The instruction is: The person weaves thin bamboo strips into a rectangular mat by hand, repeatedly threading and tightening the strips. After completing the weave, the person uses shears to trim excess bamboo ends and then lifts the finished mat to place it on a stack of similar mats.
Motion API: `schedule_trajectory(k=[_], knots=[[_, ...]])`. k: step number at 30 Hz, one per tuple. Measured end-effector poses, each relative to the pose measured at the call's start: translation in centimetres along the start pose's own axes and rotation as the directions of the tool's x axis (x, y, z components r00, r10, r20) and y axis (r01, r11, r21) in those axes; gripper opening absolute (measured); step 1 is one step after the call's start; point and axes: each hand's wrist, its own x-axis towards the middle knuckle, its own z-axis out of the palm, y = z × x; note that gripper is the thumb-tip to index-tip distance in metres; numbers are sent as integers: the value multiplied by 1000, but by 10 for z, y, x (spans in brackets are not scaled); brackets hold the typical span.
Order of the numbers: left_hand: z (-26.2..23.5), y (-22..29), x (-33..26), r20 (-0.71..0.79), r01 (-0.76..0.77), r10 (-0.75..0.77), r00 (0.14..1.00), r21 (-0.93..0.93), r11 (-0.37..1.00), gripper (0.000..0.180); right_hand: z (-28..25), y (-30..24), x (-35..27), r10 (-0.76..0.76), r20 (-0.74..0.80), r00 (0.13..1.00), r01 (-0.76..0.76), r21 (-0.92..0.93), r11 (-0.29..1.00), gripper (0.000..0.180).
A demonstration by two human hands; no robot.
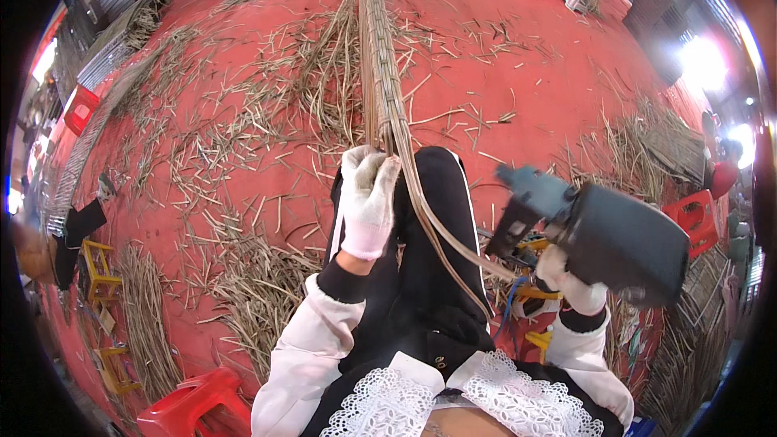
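A long, narrow woven strip point(380, 57) of brown plant stems runs away from me, its near end between my knees. My left hand point(368, 198), in a white glove, is closed at that near end, its fingers bent against the work. Loose flat strands point(441, 231) trail from the strip down to the right across my thigh. Out to the right, my right hand point(571, 283), also gloved, grips a nail gun point(623, 243) with a black body and teal front. The tool is slightly blurred and tilted, apart from the strip. A blue hose point(510, 307) hangs near it.
Cut stems point(259, 283) lie scattered over the red floor point(518, 57). A red stool point(194, 405) stands near left, with yellow stools point(101, 271) beyond. Another red stool point(696, 218) is at right, and a bundle of stems point(150, 316) lies at left.
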Motion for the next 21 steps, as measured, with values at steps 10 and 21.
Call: schedule_trajectory(k=[10, 21], knots=[[-15, -39, 5, 115, 203, -182, 976, -203, 958, 32, -30, -58, 98, 667, -354, 656, 377, 919, 117, 46], [-6, -35, -2, 93, 217, -205, 974, -131, 967, 37, -14, -89, 125, 693, -320, 646, 275, 945, 180, 78]])
